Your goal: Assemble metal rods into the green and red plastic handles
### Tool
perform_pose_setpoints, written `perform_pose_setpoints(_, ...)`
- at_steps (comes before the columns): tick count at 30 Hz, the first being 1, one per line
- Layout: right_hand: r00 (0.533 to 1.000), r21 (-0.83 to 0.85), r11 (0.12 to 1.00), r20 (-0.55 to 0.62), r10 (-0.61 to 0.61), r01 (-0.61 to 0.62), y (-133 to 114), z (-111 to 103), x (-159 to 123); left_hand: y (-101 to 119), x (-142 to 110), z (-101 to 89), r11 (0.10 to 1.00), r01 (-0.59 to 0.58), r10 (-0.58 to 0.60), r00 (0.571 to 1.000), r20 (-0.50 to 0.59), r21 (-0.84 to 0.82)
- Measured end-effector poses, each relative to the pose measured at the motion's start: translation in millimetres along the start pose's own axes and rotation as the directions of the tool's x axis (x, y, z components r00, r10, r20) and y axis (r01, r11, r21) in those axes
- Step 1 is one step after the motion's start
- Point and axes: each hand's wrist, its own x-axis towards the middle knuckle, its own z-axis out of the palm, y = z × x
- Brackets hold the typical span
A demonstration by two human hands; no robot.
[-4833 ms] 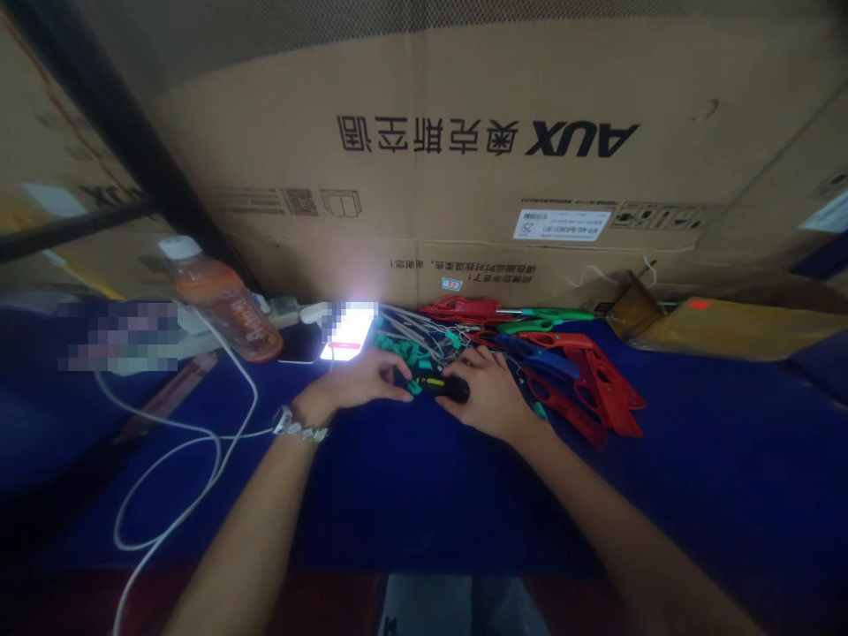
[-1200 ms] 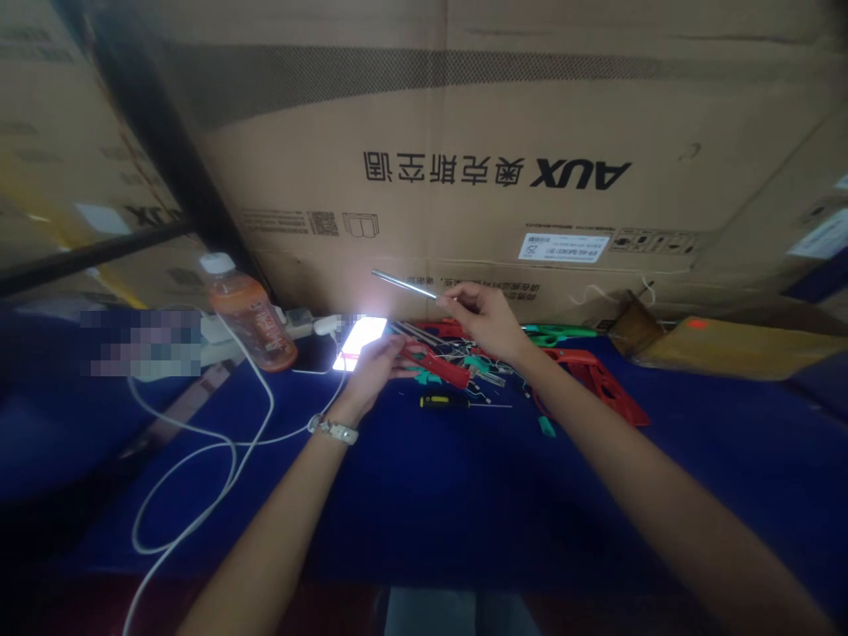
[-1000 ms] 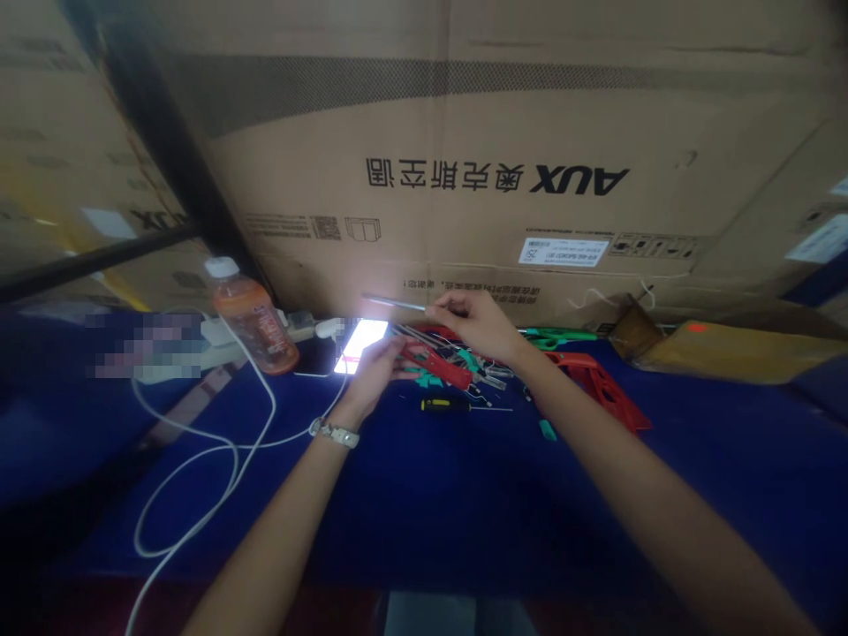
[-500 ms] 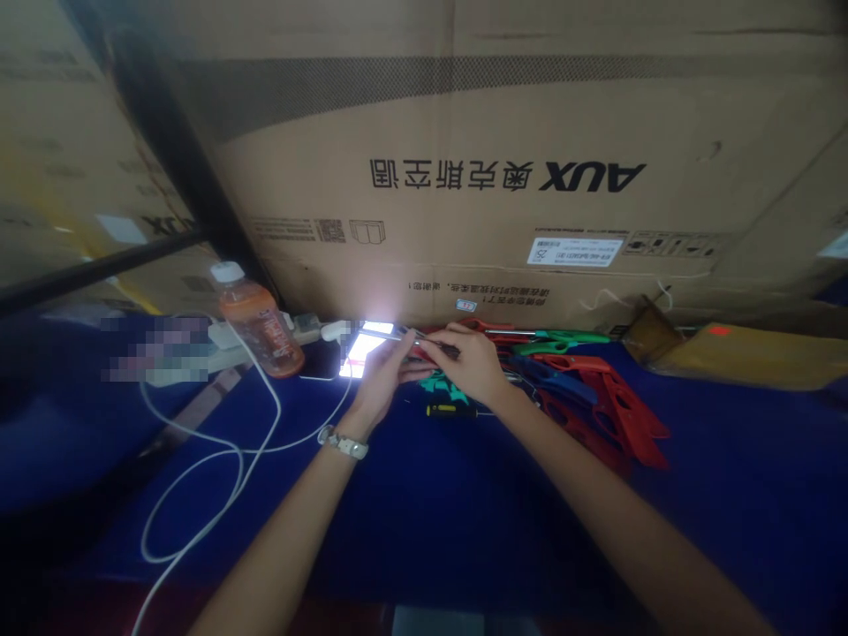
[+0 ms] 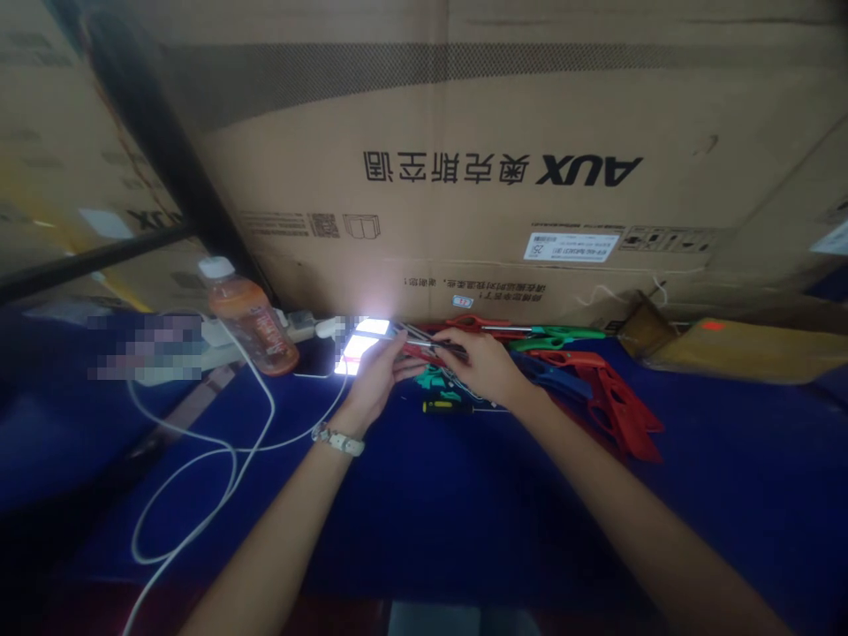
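My left hand [image 5: 373, 382] is closed on the metal tube of what looks like a long-necked lighter [image 5: 420, 343]. At the other end my right hand [image 5: 482, 362] pinches the same piece. Red plastic shows between the hands, but my fingers hide most of the body. Small teal plastic pieces [image 5: 432, 378] lie just below the hands. Nearer to me is a screwdriver [image 5: 448, 408] with a black and yellow handle. Beside my right hand is a pile of lighters and shells, among them a green lighter [image 5: 563, 341], a blue shell [image 5: 560, 378] and red shells [image 5: 616, 402].
A lit phone [image 5: 351, 358] lies by my left hand. An orange drink bottle [image 5: 255, 327] and a looping white cable [image 5: 231, 486] are to the left. A large cardboard box [image 5: 464, 115] walls off the back. A yellowish package [image 5: 748, 352] lies at right on the blue cloth [image 5: 464, 512].
The view has shifted slightly, so everything sits a little further left and up. My right fingers have changed position a little on the lighter; both hands still hold it.
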Motion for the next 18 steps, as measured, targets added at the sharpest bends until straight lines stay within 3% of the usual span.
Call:
perform_pose_setpoints(5, 0.995, 0.222, 0.974, -0.076, 0.066, -0.047, 9.8, 4.9, -1.7, 0.1, -4.1, 3.6, 0.999, -0.047, 0.044, 0.991, 0.130, 0.017)
perform_pose_setpoints(12, 0.980, 0.366, 0.925, -0.122, 0.154, -0.100, 19.5, 3.0, -7.4, -3.4, 3.1, -4.4, 0.997, -0.077, 0.077, 0.997, -0.019, 0.027)
perform_pose_setpoints(18, 0.960, 0.409, 0.904, -0.179, 0.215, -0.127, 28.1, 3.8, -15.4, -5.7, 5.3, -8.3, 0.996, -0.084, 0.084, 0.996, -0.033, 0.017)
